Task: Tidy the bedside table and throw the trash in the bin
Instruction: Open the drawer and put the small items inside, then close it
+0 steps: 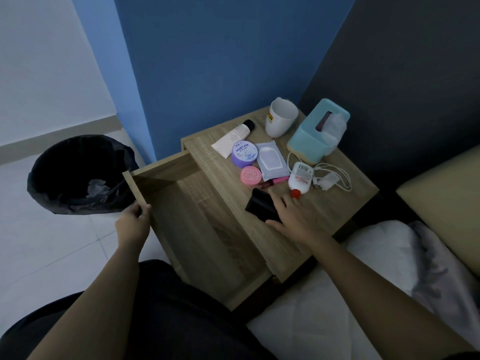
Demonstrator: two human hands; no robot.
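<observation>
Two hands are seen at the bedside surface [345, 193]: the front edge of the open drawer [197, 229] is gripped by the left hand [135, 224], a black wallet-like object [261, 206] is clasped by the right hand [291, 216] near scattered cosmetics, and the black-lined bin [78, 175] stands just beside the drawer.

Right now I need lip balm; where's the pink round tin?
The pink round tin sits mid-table, just below the purple jar, left of the wipes pack.
</observation>
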